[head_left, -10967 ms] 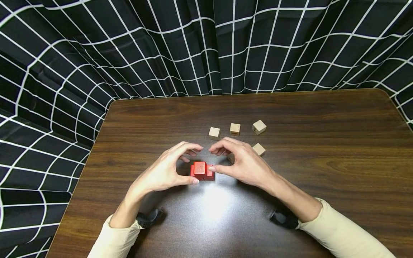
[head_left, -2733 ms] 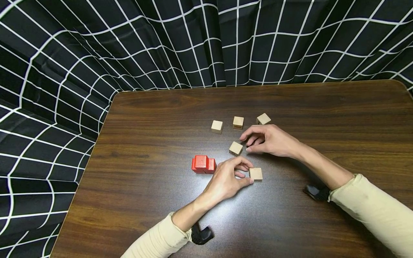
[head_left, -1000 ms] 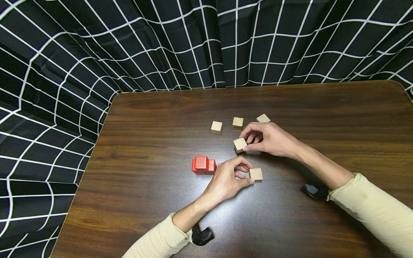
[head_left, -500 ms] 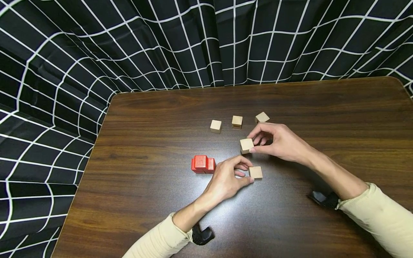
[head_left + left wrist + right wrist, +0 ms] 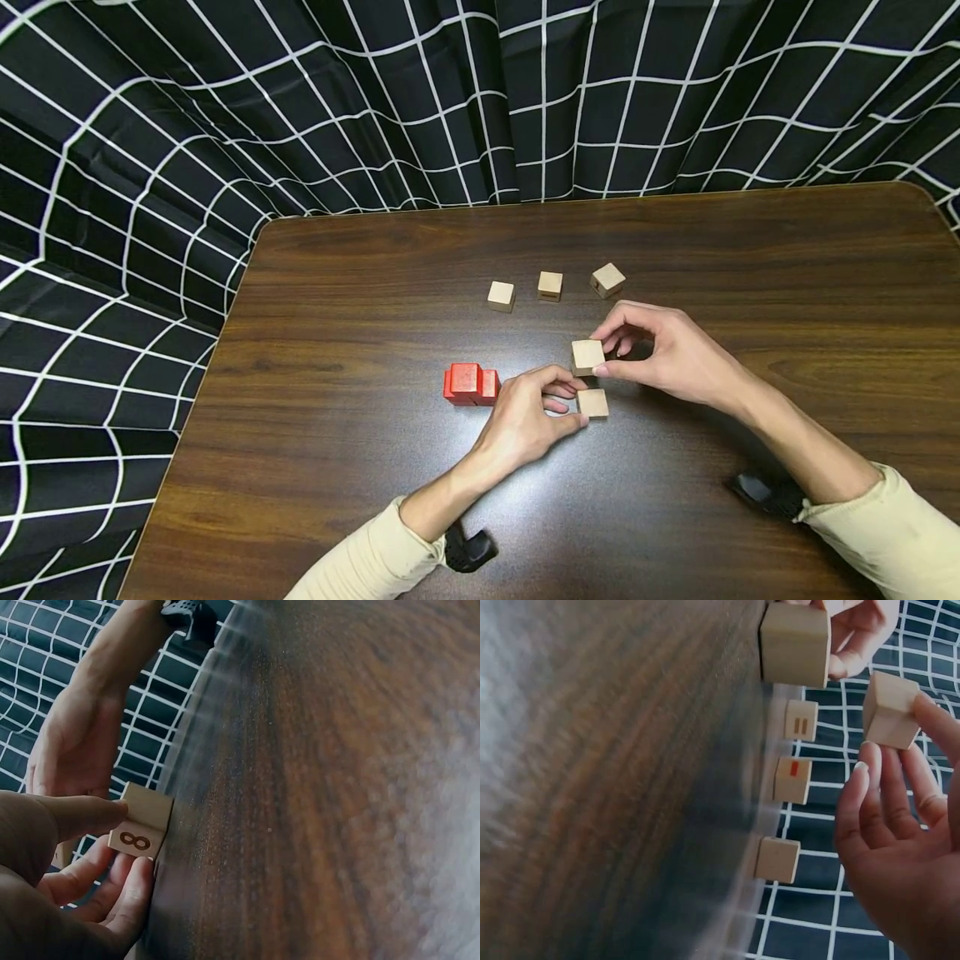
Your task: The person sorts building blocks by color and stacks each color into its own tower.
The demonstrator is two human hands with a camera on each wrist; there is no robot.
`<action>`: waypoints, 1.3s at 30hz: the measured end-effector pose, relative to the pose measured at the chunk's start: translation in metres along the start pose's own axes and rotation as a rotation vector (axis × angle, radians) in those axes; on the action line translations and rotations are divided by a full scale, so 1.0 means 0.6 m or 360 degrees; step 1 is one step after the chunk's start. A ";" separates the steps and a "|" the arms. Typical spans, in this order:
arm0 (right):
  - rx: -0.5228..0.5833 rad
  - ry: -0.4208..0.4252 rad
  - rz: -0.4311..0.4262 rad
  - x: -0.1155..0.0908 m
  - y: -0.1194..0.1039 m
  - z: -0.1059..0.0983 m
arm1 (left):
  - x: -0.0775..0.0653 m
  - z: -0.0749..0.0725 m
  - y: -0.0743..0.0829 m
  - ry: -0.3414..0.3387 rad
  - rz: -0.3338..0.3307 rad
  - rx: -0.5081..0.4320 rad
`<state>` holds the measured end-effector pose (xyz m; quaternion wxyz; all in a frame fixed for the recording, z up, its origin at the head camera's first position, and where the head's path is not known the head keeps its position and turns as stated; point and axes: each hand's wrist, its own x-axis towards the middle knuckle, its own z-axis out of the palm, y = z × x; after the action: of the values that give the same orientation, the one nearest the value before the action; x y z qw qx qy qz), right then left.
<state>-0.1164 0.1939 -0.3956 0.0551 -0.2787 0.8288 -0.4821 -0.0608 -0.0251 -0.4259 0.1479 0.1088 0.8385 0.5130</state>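
My left hand (image 5: pixel 528 417) pinches a light wooden cube (image 5: pixel 593 403) standing on the table, thumb on the near side and fingers on the far side. In the left wrist view a brown figure 8 shows on this cube's (image 5: pixel 135 840) side. My right hand (image 5: pixel 675 354) holds a second wooden cube (image 5: pixel 587 357) between thumb and fingers, just beyond the first one. The right wrist view shows that second cube (image 5: pixel 892 711) raised off the table; its visible faces look plain. Left of my left hand sits a cluster of red blocks (image 5: pixel 467 382), one standing higher than the others.
Three more wooden cubes lie farther back: a left one (image 5: pixel 501 297), a middle one (image 5: pixel 550 286) and a right one (image 5: pixel 607 281). In the right wrist view, one cube (image 5: pixel 801 721) bears two bars and another (image 5: pixel 793 780) a red bar. A gridded black curtain (image 5: pixel 480 108) hangs behind the table.
My left hand went from the red blocks to the cube at right and has stayed there. The right hand gripped another cube, lifted it and brought it rightward and nearer, beside the left hand's cube.
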 end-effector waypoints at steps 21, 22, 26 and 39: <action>0.0056 -0.0045 -0.0014 -0.040 0.004 0.017 | 0.002 0.007 -0.002 0.0029 0.0011 -0.0006; 0.0044 -0.0046 -0.0009 -0.041 0.004 0.017 | 0.002 0.006 -0.002 0.0029 0.0013 -0.0004; -0.0003 -0.0051 -0.0011 -0.041 0.005 0.017 | 0.001 0.004 -0.001 0.0036 0.0017 -0.0014; -0.0065 -0.0057 -0.0012 -0.047 0.007 0.022 | -0.001 0.001 0.000 0.0040 0.0004 -0.0002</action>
<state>-0.0899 0.1996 -0.4110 0.0622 -0.2915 0.8363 -0.4602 -0.0604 -0.0249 -0.4263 0.1368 0.1034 0.8398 0.5151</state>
